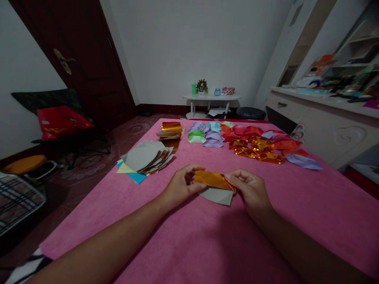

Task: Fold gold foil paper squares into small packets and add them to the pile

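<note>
Between my hands is a sheet of gold foil paper (212, 179), partly folded over so a shiny gold strip lies above its pale grey back. My left hand (184, 182) pinches the strip's left end between thumb and fingers. At the right end, my right hand (250, 188) grips the fold with thumb and fingertips. The paper's grey flap hangs toward me, close to the pink cloth. Beyond my left hand lies a fanned stack of grey-backed paper sheets (145, 156), with blue and yellow sheets beneath it.
Gold folded papers (171, 128) lie behind the stack. Purple and green folded papers (213, 139) and red and gold ones (256, 148) spread across the far side of the pink-covered table (177, 244). A white side table (211, 97) stands by the wall, and a white cabinet (325, 114) at right.
</note>
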The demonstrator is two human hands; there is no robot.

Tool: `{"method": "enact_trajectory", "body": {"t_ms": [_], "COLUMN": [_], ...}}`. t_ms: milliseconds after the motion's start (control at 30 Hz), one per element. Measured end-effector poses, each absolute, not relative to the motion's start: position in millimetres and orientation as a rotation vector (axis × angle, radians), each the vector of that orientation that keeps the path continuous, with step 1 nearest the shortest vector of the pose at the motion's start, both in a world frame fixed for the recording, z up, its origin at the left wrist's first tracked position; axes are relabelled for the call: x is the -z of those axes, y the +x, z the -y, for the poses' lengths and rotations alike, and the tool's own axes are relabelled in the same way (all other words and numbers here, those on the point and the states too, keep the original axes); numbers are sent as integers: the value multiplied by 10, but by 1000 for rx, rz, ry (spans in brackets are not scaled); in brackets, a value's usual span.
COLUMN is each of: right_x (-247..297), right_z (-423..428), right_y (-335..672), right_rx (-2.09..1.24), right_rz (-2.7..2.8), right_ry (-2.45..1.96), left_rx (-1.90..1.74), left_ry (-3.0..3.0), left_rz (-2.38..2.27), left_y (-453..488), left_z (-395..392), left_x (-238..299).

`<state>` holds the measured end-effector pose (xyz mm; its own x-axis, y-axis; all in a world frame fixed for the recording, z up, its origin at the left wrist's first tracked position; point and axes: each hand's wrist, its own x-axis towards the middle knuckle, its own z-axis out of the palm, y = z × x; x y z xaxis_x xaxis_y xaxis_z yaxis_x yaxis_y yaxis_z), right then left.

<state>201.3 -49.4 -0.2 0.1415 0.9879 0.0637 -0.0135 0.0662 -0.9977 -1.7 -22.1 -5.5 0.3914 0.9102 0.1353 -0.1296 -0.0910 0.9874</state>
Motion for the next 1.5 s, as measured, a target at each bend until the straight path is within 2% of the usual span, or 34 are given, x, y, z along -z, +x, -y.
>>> {"method": "enact_trajectory", "body": {"t_ms": [133, 367, 500, 633, 767, 900, 1000, 1100, 1233, 1500], "right_x": [-7, -130, -139, -41, 19, -10, -15, 22, 53, 19], "right_z": [501, 645, 731, 659, 536, 500, 512, 513, 491, 397], "right_y": [1984, 1934, 1879, 1841, 1874, 1893, 1890, 1918, 2004, 2041], "right_rx": [-1024, -124, 41, -37, -294, -477, -471, -487, -588, -856], "right_rz": [1219, 1655, 2059, 2160, 2076, 2076, 2102, 2100, 2110, 1956], "right_ry": [-1214, -1017, -772, -877, -1198, -1336, -1361, -1338, -1249, -1189], "left_rx": [-1088, -1163, -1150, -1110, -1040, -1105, -1093, -960, -841, -711], "left_ry": [1381, 1372, 1428, 1626, 1968, 2384, 2712, 2985, 2904, 2376], "left_rz": [-877, -1122, -1141, -1185, -1398, -1567, -1487, -1181, -908, -756], "left_y": [-34, -38, -53, -105, -165, -190, -197, -220, -253, -321], "left_z": [188, 181, 138, 81, 74, 117, 146, 152, 127, 78], "left_x": [47, -6, 31, 133, 136, 12, -65, -71, -30, -126]}}
